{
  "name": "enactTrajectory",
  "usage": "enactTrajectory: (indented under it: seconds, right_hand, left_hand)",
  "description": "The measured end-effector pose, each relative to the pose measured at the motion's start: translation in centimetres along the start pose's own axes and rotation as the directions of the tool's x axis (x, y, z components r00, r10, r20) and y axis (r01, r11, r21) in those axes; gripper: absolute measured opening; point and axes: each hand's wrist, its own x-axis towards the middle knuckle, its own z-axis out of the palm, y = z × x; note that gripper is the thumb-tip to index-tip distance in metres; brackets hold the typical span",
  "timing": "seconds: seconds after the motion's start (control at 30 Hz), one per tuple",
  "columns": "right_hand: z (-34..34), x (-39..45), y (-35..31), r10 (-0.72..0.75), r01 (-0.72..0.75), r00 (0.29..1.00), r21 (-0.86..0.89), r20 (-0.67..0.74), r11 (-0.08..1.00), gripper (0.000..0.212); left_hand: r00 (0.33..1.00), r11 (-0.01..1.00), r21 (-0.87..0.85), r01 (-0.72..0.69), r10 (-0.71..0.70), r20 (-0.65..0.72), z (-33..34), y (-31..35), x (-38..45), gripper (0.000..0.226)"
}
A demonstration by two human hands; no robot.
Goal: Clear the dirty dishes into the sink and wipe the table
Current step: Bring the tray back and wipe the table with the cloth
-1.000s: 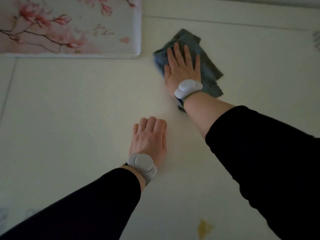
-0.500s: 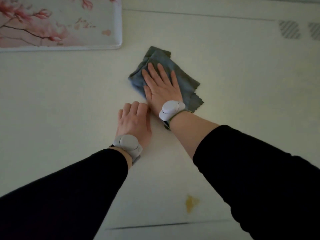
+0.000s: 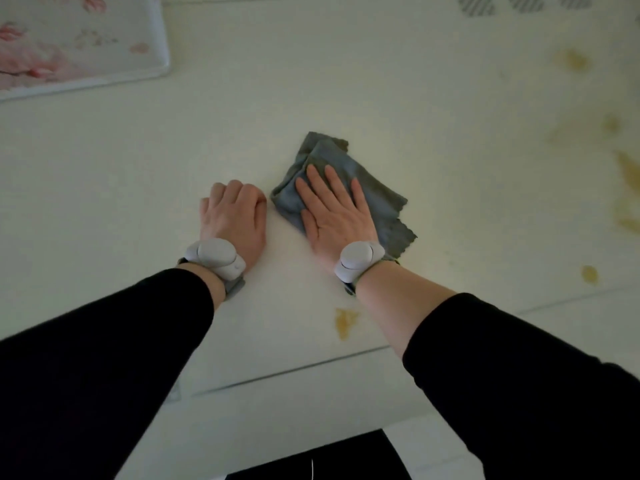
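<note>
Far left lies a glossy floral tray (image 3: 69, 46). The left hand (image 3: 233, 220) rests knuckles-curled, empty, on the smooth pale surface (image 3: 104, 202). Beside it, the right hand (image 3: 334, 213) presses flat on a soft, crumpled grey cloth (image 3: 381, 202). Yellowish stains (image 3: 346, 322) near and right could smear if the bunched cloth skips them.

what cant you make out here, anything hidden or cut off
Head view only:
- Table under the cloth: hidden by the cloth and the right hand.
- Left hand fingertips: curled under, out of sight.
- Floral tray: cut off by the left and top edges.
- Yellow stains: blurred, run past the right edge.
</note>
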Motion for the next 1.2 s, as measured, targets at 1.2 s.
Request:
enactTrajectory:
  seconds: [1.2]
  right_hand:
    - [-1.5,-15.2,21.1,0.677,-0.675,0.736,0.096,0.020,0.731,0.056]
  left_hand:
    - [0.969,0.966,0.079,0.248,-0.246,-0.024,0.7,6.4,-9.9,0.007]
